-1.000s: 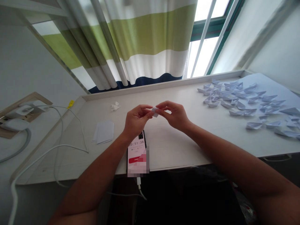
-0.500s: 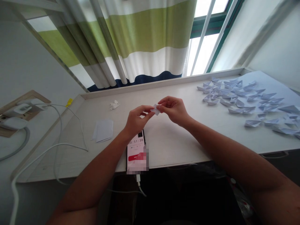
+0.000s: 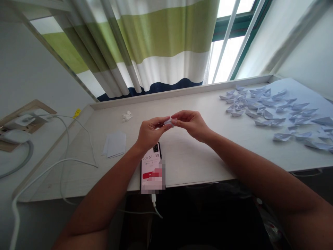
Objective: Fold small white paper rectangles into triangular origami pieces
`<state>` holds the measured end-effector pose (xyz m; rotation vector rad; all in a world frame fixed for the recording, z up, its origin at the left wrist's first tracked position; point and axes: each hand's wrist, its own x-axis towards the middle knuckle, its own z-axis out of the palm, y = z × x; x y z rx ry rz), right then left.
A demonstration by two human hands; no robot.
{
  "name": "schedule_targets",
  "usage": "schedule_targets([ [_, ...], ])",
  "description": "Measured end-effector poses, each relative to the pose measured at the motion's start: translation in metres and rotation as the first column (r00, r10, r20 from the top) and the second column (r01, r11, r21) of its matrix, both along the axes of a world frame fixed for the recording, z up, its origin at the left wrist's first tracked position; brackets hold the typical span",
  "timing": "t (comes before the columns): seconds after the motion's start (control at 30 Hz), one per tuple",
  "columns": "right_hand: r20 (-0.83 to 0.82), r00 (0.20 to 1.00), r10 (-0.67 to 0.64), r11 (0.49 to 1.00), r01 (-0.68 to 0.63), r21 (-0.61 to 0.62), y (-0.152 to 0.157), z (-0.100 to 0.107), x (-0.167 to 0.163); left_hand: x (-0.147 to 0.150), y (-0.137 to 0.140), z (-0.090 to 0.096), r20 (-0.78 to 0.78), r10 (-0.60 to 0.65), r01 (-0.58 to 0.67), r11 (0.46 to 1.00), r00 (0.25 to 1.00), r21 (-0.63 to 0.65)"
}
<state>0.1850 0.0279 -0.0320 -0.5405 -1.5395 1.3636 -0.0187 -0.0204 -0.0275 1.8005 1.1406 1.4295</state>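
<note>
- Where the pale, faintly grained surface (image 3: 187,166) ends in a raised rim (image 3: 156,97), a curtain (image 3: 166,36) banded white, olive green and navy hangs beside a green-framed window (image 3: 237,29).
- Above mid-surface, the left hand (image 3: 151,133) and right hand (image 3: 194,125) both pinch the same small folded paper (image 3: 169,122).
- Angular paper boats (image 3: 267,115) crowd the right; flat paper rectangles (image 3: 116,144) lie left, near a crumpled white wad (image 3: 127,116).

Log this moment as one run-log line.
Left hand: pinching folded paper | Right hand: pinching same piece | Desk right: paper boats | Desk left: paper sheets
</note>
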Motion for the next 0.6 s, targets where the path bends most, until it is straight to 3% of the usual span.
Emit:
schedule_targets([
  [0.17, -0.015, 0.997, -0.081, 0.995, 0.082, 0.056, 0.0003, -0.0006, -0.0007, 0.0031, 0.0003, -0.0002, 0.141, 0.013, -0.008, 0.999, 0.99, -0.033],
  [0.3, -0.031, 0.992, -0.122, 0.992, 0.123, 0.041, 0.0, -0.003, -0.0033, 0.0043, 0.0009, 0.0, 0.175, 0.047, -0.045, 0.999, 0.983, -0.014],
  [0.6, -0.048, 0.987, -0.155, 0.987, 0.157, 0.033, -0.0011, -0.0051, -0.0063, 0.0035, 0.0077, -0.0045, 0.212, 0.003, 0.01, 0.998, 0.977, -0.06],
])
